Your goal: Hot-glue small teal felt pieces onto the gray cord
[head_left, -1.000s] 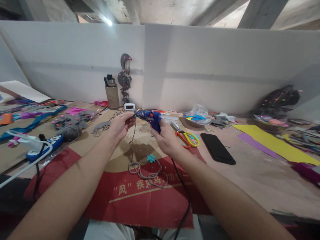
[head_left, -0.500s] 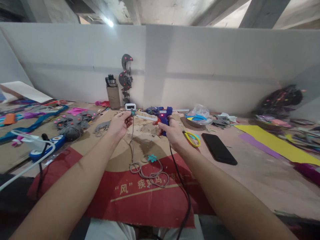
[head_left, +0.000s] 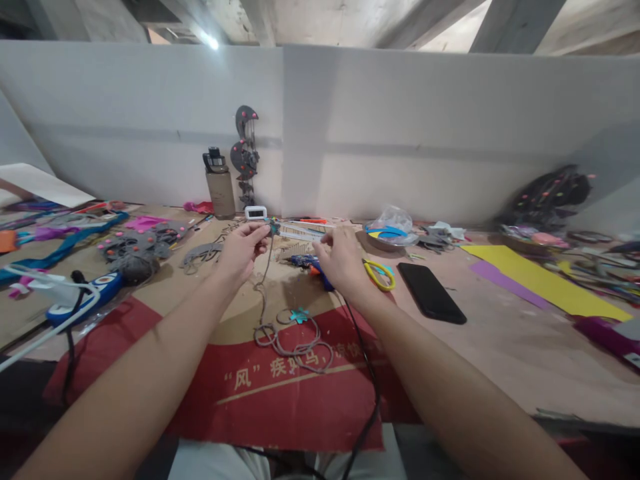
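Observation:
My left hand (head_left: pixel 246 248) pinches a small teal piece (head_left: pixel 275 227) at its fingertips. A grey cord (head_left: pixel 269 263) hangs from that piece and runs down into loose loops on the cardboard. A blue glue gun (head_left: pixel 327 283) lies low on the board, partly hidden by my right hand (head_left: pixel 344 259). That hand is above the gun with thumb and fingers apart, holding nothing that I can see. A teal snowflake-shaped piece (head_left: pixel 299 315) lies among the cord loops. Yellow-handled scissors (head_left: pixel 381 276) are just right of my right hand.
Red-and-brown cardboard (head_left: pixel 300 407) covers the table in front of me. A black phone (head_left: pixel 431 293) lies to the right, near a yellow sheet (head_left: pixel 540 280). At the back stand a bottle (head_left: pixel 220 190) and a small white clock-like device (head_left: pixel 256 213). A power strip (head_left: pixel 85 298) is left.
The glue gun has gone from raised in my right hand to lower on the board, and that hand has loosened from it. My left hand still pinches the teal piece.

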The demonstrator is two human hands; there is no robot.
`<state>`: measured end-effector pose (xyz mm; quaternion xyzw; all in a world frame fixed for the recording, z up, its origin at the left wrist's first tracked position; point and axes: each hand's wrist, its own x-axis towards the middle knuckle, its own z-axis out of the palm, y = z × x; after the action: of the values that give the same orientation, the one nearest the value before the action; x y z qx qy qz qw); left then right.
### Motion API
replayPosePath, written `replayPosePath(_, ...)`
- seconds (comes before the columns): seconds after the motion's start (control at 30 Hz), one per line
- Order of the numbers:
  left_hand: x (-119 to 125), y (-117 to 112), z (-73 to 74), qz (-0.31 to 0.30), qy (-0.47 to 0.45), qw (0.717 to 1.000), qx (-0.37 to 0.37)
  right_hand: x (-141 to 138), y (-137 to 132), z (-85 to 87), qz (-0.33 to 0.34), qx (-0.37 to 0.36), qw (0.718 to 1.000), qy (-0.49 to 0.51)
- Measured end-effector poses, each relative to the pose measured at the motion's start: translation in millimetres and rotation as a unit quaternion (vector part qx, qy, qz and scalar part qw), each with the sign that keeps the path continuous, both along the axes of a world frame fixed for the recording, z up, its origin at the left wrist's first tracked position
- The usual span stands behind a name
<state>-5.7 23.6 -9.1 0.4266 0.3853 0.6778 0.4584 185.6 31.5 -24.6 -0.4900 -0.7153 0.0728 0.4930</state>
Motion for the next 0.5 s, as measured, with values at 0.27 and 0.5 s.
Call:
replayPosePath(0.27, 17, -8, -2.8, 0.070, 0.150, 0.983, 0.081, -59, -14, 6.5, 0.264, -0.235, 0.860, 0.368)
replayPosePath(0.5, 21, -12, 1.8, 0.008, 0.049, 0.998, 0.028, -50, -14, 3.1, 0.182, -0.113, 0.939, 0.268)
